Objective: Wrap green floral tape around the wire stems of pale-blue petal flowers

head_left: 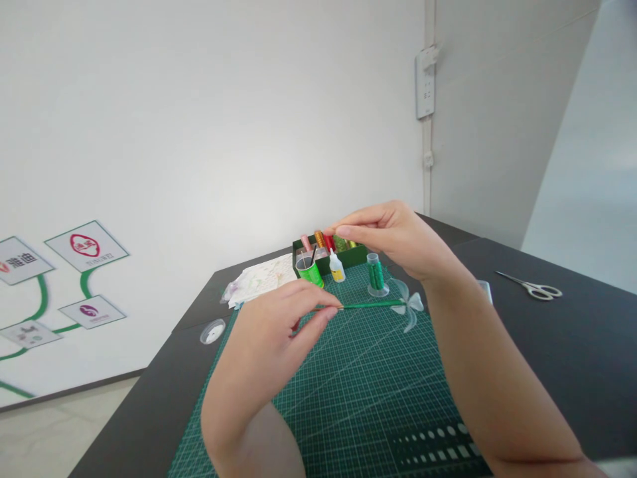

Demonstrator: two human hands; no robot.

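My left hand [283,325] pinches a thin green-wrapped flower stem [373,305] between thumb and fingertips. The stem lies nearly level and points right. At its far end sit translucent whitish petals [414,302]. My right hand [388,232] is raised above and beyond the stem, thumb and fingertips closed together. Whatever they may hold is too fine to make out. Below that hand, a spool of green thread [375,273] stands upright on the green cutting mat [358,372].
A glue bottle [337,267] and a green can [309,272] with thin tools stand before a dark green box [355,257] of coloured spools. White paper [266,282] and a small dish [212,331] lie left. Scissors [535,287] rest on the black table at right.
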